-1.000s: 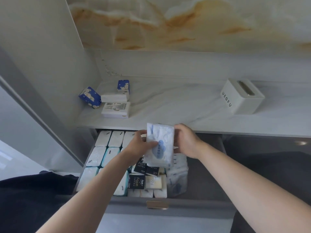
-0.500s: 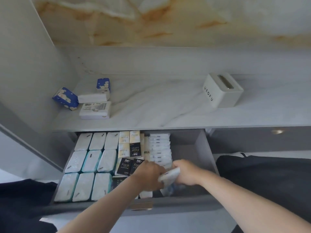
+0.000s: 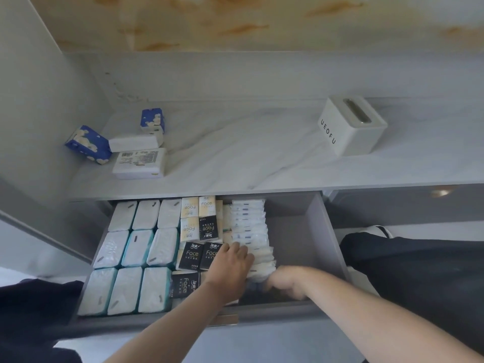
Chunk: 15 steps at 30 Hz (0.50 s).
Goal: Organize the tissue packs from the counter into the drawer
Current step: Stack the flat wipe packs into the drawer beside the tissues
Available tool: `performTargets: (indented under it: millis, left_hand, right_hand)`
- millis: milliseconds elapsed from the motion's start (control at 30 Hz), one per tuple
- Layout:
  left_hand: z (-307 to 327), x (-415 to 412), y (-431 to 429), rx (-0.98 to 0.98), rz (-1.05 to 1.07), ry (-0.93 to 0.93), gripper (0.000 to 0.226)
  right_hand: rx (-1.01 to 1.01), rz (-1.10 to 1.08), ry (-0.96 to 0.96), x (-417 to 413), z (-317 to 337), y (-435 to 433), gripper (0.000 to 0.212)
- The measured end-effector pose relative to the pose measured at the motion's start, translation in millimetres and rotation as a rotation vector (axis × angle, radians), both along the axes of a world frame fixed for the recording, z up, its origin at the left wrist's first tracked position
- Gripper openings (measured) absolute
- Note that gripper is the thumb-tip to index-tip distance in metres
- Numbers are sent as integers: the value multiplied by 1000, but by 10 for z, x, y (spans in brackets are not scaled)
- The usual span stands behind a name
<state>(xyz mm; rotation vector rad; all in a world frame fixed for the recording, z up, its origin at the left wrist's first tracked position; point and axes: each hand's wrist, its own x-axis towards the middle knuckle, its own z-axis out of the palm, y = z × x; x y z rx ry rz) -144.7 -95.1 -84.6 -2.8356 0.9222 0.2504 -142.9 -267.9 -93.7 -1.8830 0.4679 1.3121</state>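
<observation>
Pressing flat left hand (image 3: 231, 263) against upright white tissue packs (image 3: 251, 226) in grey drawer (image 3: 296, 231); cannot tell grip of blurred right hand (image 3: 285, 281).

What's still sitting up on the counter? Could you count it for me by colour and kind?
Blue patterned packs: 2
White packs: 2
White tissue box: 1
Total: 5
</observation>
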Motion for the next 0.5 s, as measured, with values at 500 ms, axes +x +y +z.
performTargets:
  millis: [500]
  left_hand:
    - [-261,43,-32,145,99,28,101]
  right_hand:
    - [-69,-48,-80,263,67,-70,38]
